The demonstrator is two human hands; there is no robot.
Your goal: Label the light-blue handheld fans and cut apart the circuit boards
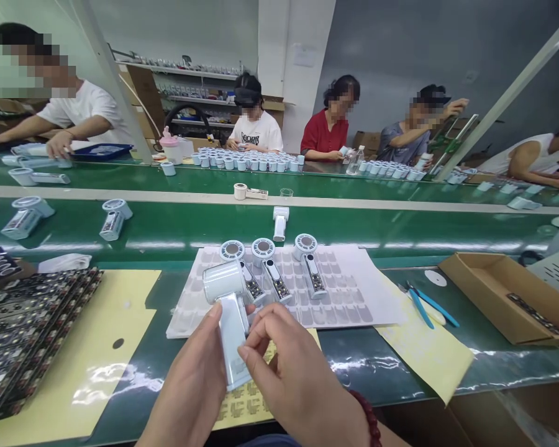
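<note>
A light-blue handheld fan (233, 329), shaped like a small hair dryer, lies in my left hand (190, 372) with its round head pointing away and its smooth handle back facing up. My left thumb and fingers are closed along the handle's side. Faint print shows low on the handle. Right there, my right hand (293, 366) has its fingers curled and its thumb tip against the handle's edge; whatever is pinched is hidden. Beneath both hands lies a yellow label sheet (240, 406) with rows of small print.
Three open-handled fans (311, 273) rest on a white sticker sheet (345, 310). Stacked circuit boards (32, 329) stand left. Blue-handled pliers (423, 307) and a cardboard box (498, 298) are right. Beyond the belt (190, 223), carrying more fans, several co-workers sit.
</note>
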